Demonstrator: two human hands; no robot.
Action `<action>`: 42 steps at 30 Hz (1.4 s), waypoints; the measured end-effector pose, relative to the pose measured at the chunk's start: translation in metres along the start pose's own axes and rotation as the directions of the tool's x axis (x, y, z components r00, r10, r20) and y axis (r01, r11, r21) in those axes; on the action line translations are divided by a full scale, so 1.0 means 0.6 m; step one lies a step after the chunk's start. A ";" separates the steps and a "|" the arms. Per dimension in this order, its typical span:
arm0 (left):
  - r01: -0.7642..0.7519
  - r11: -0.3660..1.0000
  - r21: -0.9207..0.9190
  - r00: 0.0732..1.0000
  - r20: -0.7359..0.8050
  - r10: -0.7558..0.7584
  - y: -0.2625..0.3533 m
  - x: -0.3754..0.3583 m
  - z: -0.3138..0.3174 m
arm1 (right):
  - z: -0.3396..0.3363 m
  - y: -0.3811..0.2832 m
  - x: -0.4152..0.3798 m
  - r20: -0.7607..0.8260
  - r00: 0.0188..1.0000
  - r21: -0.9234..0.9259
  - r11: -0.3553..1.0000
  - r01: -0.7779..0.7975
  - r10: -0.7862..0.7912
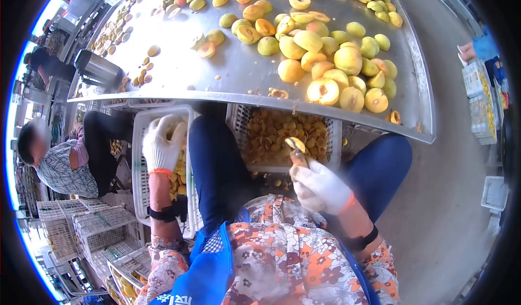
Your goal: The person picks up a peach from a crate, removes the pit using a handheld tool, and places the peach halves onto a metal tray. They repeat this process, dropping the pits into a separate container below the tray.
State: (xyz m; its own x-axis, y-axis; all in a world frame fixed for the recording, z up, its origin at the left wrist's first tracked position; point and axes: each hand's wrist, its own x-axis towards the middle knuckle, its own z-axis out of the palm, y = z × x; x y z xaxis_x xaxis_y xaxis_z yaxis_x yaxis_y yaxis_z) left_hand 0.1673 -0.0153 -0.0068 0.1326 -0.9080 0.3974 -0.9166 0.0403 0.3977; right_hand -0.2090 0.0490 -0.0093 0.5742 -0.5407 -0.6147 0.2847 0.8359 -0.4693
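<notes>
Yellow cut fruit piece (299,143) sits at the tip of a short dark tool (298,156) grasped in the white-gloved right hand (320,189), near brownish-orange scraps (285,128); probably mid-pitting, next likely needing a steady twist; white-gloved left hand (164,145) half-curled over yellow pieces (179,184), grip unclear.

Metal table (239,71) with yellow fruit (347,60) and brown pieces (141,79)

The silver metal worktop (184,78) is cropped at twelve o'clock. At four, the white-gloved right hand (320,187) partly hides a slim dark metal tool (298,154); at nine, the white-gloved left hand (164,145) conceals its palm.
</notes>
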 end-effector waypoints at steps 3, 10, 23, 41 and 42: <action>-0.061 0.991 0.116 0.996 -0.052 0.067 0.040 0.030 0.002 | 0.009 0.001 0.010 -0.001 1.000 -0.024 0.999 -0.022 0.022; -0.299 0.939 -0.168 0.879 0.335 0.339 0.296 0.148 0.161 | 0.008 0.012 0.018 -0.131 0.988 -0.288 0.957 0.043 -0.084; 0.315 0.491 -0.812 0.886 0.438 0.155 0.245 0.133 0.138 | -0.009 0.016 0.018 -0.161 0.890 -0.587 0.766 0.261 -0.427; 0.257 0.412 -0.874 0.910 0.362 0.200 0.287 -0.040 0.107 | 0.045 0.028 0.049 0.199 0.473 -0.898 0.034 0.439 -0.858; 0.190 0.487 -0.852 0.894 0.355 0.272 0.277 -0.033 0.107 | 0.044 0.031 0.050 0.204 0.462 -0.885 0.040 0.464 -0.863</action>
State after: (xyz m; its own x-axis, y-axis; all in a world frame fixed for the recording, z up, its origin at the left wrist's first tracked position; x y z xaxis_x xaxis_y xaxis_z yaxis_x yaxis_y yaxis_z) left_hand -0.0121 -0.0174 -0.0017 -0.2653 -0.9491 0.1698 -0.1002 0.2023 0.9742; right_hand -0.1662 0.0508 -0.0202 0.1763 -0.9521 0.2499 -0.4011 -0.3013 -0.8650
